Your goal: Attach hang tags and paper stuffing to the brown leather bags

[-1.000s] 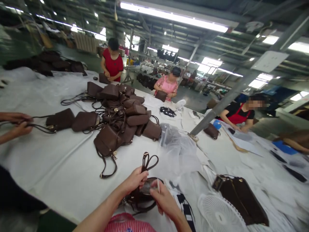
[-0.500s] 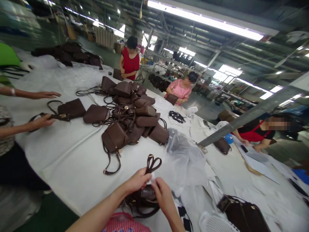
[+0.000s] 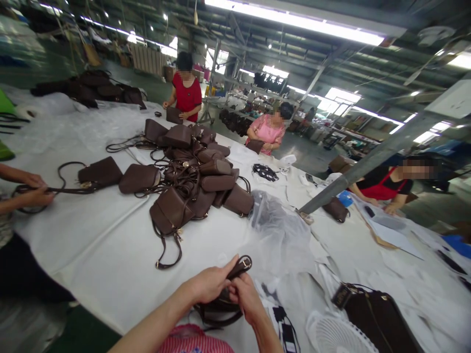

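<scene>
Your left hand (image 3: 213, 285) grips the folded strap (image 3: 240, 267), right hand (image 3: 247, 296) closed just below, apparently bundling it, which calls for snug tension.

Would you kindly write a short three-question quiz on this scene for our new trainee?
1. What does the person's left hand grip, with the right hand close against it?
2. True or false: the heap of brown bags lies on the white table.
3. Which is closest to the white fan?
A) the red apron
B) the dark brown bag at lower right
C) the slanted grey post

Key: 1. A folded brown strap. 2. True. 3. B.
</scene>
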Action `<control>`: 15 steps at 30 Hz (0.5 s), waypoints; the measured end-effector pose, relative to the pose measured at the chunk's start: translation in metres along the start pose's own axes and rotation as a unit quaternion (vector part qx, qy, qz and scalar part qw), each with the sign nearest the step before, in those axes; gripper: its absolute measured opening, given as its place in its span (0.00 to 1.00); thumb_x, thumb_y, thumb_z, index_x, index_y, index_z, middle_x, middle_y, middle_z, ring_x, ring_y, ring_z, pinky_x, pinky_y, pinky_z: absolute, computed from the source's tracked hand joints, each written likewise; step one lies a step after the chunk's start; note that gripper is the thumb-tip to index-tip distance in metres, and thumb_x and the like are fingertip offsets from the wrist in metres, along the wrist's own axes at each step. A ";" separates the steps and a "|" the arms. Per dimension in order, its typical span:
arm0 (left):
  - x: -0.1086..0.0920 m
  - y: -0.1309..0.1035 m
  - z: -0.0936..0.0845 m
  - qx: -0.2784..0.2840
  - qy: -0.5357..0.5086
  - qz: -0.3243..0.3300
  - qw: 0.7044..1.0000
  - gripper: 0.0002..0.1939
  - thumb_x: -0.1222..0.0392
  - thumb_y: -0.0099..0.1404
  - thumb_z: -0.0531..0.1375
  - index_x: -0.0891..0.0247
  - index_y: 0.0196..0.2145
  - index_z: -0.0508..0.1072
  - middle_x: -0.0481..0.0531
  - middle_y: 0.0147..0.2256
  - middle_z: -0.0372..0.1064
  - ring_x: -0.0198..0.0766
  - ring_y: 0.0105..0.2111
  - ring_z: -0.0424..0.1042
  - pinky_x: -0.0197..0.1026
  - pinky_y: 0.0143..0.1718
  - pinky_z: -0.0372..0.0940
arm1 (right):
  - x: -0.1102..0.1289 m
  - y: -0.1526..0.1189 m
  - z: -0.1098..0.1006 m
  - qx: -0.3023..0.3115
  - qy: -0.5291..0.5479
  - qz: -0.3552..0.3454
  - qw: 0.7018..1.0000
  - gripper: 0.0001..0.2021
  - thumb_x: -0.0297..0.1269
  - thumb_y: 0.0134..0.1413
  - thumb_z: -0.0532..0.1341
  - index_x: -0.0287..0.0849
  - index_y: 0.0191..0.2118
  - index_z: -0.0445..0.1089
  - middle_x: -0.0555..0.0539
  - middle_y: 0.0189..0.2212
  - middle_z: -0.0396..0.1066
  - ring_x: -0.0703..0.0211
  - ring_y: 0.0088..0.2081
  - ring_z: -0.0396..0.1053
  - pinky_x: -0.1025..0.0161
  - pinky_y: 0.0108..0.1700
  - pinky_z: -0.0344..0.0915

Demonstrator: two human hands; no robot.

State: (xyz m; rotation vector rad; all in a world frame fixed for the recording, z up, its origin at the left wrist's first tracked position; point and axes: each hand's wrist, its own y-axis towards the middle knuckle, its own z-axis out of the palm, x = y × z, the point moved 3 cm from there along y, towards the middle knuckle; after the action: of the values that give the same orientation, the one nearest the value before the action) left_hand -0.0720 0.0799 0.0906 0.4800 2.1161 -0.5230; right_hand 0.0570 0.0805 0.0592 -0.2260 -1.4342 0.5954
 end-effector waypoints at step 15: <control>0.022 0.017 0.027 -0.176 -0.364 -0.060 0.913 0.28 0.46 0.63 0.52 0.70 0.52 0.67 0.41 0.19 0.56 0.31 0.19 0.53 0.34 0.22 0.52 | 0.002 0.010 0.017 -0.081 0.133 -0.008 0.988 0.28 0.63 0.34 0.66 0.43 0.24 0.57 0.63 0.10 0.48 0.76 0.13 0.40 0.74 0.15 0.37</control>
State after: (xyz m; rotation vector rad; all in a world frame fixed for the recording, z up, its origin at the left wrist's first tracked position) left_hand -0.0570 0.0826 0.0548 -0.0623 1.4650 -0.3063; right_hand 0.0382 0.0866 0.0585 -0.4079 -1.2247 0.4175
